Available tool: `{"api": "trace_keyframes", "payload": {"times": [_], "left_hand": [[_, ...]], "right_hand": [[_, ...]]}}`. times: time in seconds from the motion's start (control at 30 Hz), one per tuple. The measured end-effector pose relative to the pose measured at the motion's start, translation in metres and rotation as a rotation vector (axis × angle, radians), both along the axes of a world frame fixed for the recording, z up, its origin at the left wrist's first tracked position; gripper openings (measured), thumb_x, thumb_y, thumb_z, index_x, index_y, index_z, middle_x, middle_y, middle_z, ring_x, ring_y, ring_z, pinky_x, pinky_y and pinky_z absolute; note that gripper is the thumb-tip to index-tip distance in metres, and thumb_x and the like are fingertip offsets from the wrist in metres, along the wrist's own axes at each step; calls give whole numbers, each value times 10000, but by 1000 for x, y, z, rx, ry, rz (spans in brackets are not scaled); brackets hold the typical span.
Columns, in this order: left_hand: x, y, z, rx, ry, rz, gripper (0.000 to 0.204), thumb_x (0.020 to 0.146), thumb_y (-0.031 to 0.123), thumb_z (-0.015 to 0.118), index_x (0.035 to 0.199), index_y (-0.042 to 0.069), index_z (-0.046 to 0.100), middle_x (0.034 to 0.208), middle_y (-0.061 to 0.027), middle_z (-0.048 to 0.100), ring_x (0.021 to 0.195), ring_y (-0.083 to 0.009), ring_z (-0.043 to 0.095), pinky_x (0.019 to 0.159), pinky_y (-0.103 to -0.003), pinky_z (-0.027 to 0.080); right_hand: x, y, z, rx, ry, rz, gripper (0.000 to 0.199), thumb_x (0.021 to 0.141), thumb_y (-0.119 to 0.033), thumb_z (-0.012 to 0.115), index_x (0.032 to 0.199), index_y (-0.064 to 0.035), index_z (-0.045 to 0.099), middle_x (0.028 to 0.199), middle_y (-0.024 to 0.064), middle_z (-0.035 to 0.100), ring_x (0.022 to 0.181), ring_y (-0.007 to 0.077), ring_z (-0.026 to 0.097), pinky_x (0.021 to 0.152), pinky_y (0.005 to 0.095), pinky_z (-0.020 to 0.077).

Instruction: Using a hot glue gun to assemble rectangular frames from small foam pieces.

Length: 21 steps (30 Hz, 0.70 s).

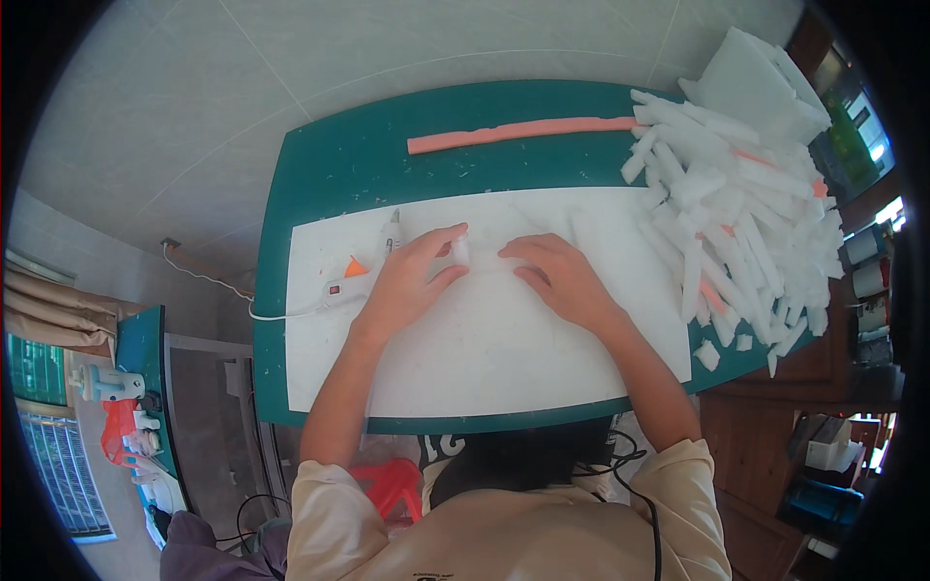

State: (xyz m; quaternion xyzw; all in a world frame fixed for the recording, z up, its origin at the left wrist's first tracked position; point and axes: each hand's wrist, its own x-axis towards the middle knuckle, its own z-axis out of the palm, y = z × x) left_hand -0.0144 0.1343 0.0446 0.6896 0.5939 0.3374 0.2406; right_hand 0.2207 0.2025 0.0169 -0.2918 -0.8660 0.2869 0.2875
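Note:
My left hand (407, 281) pinches a small white foam piece (461, 250) between thumb and fingers, above a white board (504, 368). Across a short gap my right hand (562, 279) has its thumb and fingers bent together, pointing at the left one. Whatever lies in the right fingers blends into the white board, so I cannot make it out. Just left of my left hand rests a white hot glue gun (360, 285) with an orange trigger and a red switch, partly hidden by that hand.
A large heap of white foam strips (736, 213) with some pink ones covers the right side of the green table (339, 165). A long pink foam strip (523, 132) lies along the back. The glue gun's white cord (208, 278) runs left to the wall. A red stool (392, 484) stands below.

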Motion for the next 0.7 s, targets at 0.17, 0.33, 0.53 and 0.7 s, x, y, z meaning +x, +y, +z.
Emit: {"api": "trace_keyframes", "payload": {"times": [0.17, 0.33, 0.53, 0.7], "left_hand": [[0, 4, -2, -2, 12, -3, 484, 830, 86, 744, 1284, 68, 579, 1255, -127, 645, 1100, -277, 659, 947, -331, 503], [-1, 4, 1, 9, 19, -5, 487, 830, 84, 742, 1287, 58, 576, 1252, -131, 645, 1099, -272, 660, 943, -328, 505], [-2, 1, -10, 30, 5, -34, 501, 827, 80, 742, 1296, 47, 570, 1243, -137, 647, 1088, -280, 661, 936, -329, 514], [1, -2, -3, 40, 1, -32, 494, 853, 127, 721, 1314, 61, 559, 1233, -160, 634, 1070, -325, 648, 907, -368, 520]], "right_hand": [[0, 3, -3, -19, -1, -2, 267, 854, -23, 638, 1115, -72, 665, 1154, 112, 654, 1100, 314, 583, 962, 396, 468], [0, 4, 4, 0, 3, -4, 261, 851, -17, 638, 1105, -65, 669, 1148, 116, 658, 1102, 315, 584, 970, 400, 466], [-2, 1, -12, 0, 38, -2, 254, 856, -37, 646, 1107, -63, 667, 1151, 111, 657, 1106, 314, 582, 981, 399, 461], [3, 0, -5, -23, 4, -7, 267, 858, -35, 646, 1122, -67, 661, 1156, 109, 652, 1114, 319, 575, 968, 400, 469]]}}
